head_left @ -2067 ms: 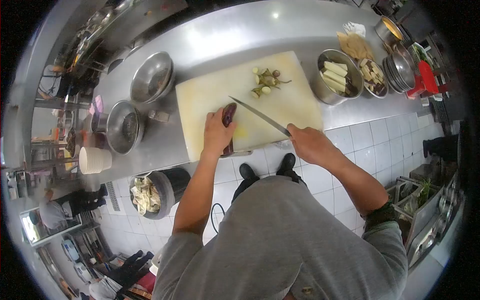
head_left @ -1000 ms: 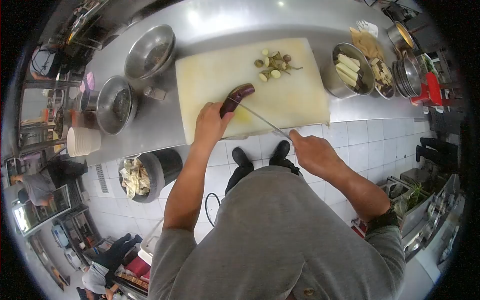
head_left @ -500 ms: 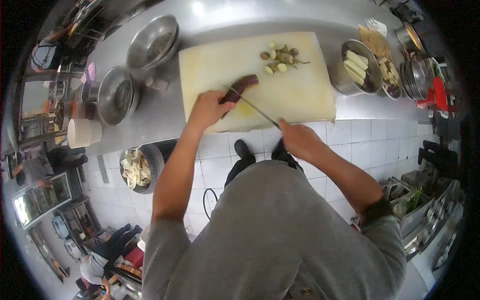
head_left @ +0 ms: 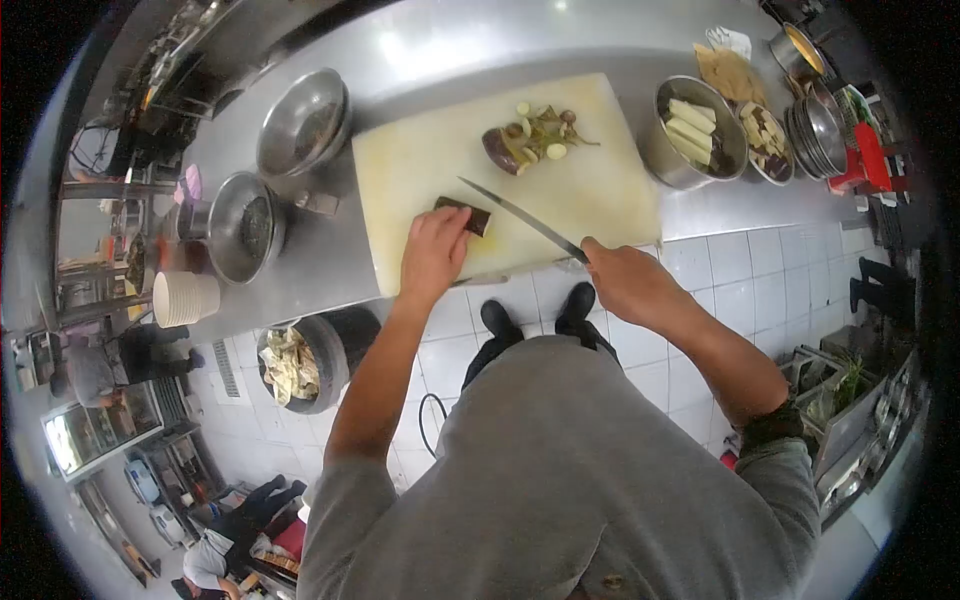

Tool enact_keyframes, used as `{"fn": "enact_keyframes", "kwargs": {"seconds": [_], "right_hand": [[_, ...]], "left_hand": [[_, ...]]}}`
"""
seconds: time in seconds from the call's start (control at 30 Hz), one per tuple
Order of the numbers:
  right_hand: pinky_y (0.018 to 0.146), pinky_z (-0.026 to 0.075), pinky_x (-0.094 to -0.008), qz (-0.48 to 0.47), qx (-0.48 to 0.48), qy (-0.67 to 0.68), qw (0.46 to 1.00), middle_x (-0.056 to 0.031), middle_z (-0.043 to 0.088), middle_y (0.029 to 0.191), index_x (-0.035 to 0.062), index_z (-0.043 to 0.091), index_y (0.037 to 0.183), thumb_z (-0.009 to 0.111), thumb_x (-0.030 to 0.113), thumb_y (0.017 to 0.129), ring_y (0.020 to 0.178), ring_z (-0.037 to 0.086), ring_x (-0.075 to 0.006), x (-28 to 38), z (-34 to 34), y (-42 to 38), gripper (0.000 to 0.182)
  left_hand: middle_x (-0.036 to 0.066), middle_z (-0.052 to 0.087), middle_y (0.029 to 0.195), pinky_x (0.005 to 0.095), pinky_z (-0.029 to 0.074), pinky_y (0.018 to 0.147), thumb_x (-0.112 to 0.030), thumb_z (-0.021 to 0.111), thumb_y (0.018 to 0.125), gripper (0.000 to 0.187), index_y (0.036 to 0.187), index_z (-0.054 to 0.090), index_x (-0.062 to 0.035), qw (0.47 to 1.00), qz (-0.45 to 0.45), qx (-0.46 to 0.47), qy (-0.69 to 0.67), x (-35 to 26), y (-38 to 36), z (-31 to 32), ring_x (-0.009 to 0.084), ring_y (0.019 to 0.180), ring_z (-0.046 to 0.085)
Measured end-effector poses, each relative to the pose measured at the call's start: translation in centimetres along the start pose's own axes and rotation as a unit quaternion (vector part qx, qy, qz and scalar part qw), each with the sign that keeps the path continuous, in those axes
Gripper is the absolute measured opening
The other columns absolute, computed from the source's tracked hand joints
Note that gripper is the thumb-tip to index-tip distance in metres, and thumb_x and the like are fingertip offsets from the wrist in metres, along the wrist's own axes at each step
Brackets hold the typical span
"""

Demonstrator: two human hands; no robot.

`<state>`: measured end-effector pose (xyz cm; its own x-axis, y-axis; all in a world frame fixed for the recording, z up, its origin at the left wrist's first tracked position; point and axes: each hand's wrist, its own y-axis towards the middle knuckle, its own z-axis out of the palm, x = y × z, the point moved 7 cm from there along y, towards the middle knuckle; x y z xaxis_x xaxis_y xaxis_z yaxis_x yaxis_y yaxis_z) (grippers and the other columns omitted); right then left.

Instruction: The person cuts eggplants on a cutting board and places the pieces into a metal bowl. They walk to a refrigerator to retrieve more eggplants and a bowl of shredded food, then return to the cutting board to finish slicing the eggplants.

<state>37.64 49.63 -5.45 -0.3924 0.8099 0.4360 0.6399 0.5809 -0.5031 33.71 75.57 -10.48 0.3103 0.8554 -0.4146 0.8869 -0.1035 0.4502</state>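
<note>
A short, dark purple piece of eggplant [head_left: 479, 222] lies on the white cutting board [head_left: 400, 160]. My left hand [head_left: 434, 250] grips it from the near left, its fingers bent over the skin. In my right hand [head_left: 630, 282], closed round the handle, is a kitchen knife [head_left: 522, 215]. Its blade points up and left, just beyond the eggplant piece and apart from it. Farther back on the board, another cut eggplant piece [head_left: 499, 151] rests against several trimmed stem ends [head_left: 553, 130].
Right of the board stand a metal pot [head_left: 655, 150] of peeled pale pieces and a bowl of cut chunks [head_left: 764, 135]. Two metal bowls [head_left: 275, 145] and stacked white tubs [head_left: 186, 298] are at left. A bin [head_left: 325, 365] sits below. Other people are at lower left.
The knife has come off the eggplant. A cut eggplant piece now lies by the stem ends, and my left hand holds a shorter piece. The whole view has shifted slightly.
</note>
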Motion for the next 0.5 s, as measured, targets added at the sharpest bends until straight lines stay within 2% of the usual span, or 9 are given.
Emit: {"fn": "enact_keyframes", "kwargs": {"seconds": [0.07,0.17,0.27,0.47,0.5], "right_hand": [[0.072,0.051,-0.0582,-0.011,0.004,-0.009,1.000,-0.0267,0.067,0.079,-0.0012,0.051,0.117,0.049,0.009,0.098,0.079,0.067,-0.0472,0.7,0.0,-0.8,0.022],[0.070,0.056,-0.0531,-0.028,-0.007,-0.052,0.998,-0.0249,0.070,0.082,-0.0035,0.052,0.127,0.054,0.006,0.087,0.079,0.071,-0.0420,1.3,0.3,-1.5,0.041],[0.071,0.056,-0.0534,-0.039,0.010,-0.054,0.998,-0.0239,0.070,0.082,-0.0039,0.050,0.133,0.054,0.006,0.086,0.080,0.071,-0.0419,1.6,-0.2,-1.5,0.048],[0.074,0.056,-0.0538,-0.025,0.048,-0.030,0.998,-0.0251,0.070,0.086,-0.0029,0.052,0.129,0.052,0.008,0.090,0.083,0.071,-0.0425,1.6,0.7,0.3,0.040],[0.076,0.056,-0.0540,-0.041,0.027,-0.020,0.999,-0.0255,0.070,0.087,-0.0022,0.052,0.127,0.052,0.008,0.091,0.085,0.071,-0.0427,1.6,1.7,1.6,0.038]], "left_hand": [[0.015,0.065,0.115,0.0439,0.049,0.096,-0.003,0.072,0.082,0.031,0.112,0.068,-0.0033,0.999,-0.018,-0.008,-0.032,-0.4,1.0,-0.6,0.0365,0.109,0.059],[0.016,0.065,0.113,0.0454,0.049,0.095,-0.002,0.071,0.082,0.029,0.110,0.064,-0.0015,1.000,0.000,-0.008,0.005,-0.1,1.5,0.0,0.0378,0.107,0.059],[0.018,0.066,0.112,0.0461,0.049,0.095,-0.001,0.071,0.082,0.026,0.107,0.065,-0.0008,1.000,-0.021,-0.010,-0.017,0.3,1.2,0.3,0.0390,0.106,0.059],[0.018,0.066,0.112,0.0457,0.049,0.094,-0.001,0.070,0.083,0.023,0.105,0.066,-0.0008,0.999,-0.016,-0.021,-0.027,0.4,1.2,0.2,0.0384,0.106,0.059],[0.018,0.066,0.112,0.0457,0.049,0.094,-0.001,0.070,0.083,0.023,0.106,0.066,-0.0009,0.999,-0.019,-0.016,-0.029,0.5,1.2,0.2,0.0384,0.106,0.059]]}}
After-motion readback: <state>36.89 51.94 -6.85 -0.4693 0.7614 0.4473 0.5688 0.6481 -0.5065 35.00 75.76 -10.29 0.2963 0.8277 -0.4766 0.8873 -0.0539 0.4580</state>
